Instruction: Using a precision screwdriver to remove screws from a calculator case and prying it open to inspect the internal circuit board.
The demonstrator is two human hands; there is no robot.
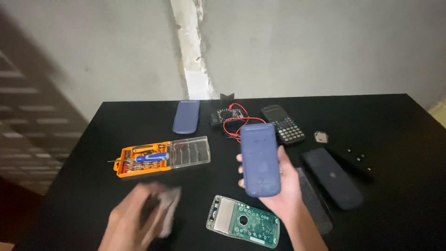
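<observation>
My right hand (283,186) holds a blue calculator back cover (260,160) upright above the black table (93,200). Blurred at the lower left, my left hand (134,218) grips a small pale cloth (168,209) just above the table. Below the cover, between the hands, lies a green circuit board with a display (244,221). A dark keypad sheet (313,202) sits partly under my right wrist.
An open orange screwdriver-bit case (160,157) lies at the left. At the back are a second blue cover (186,116), a small device with red wires (230,118) and a dark calculator (283,123). A dark blue case (332,177), a small chip (320,136) and tiny screws (358,155) lie at the right.
</observation>
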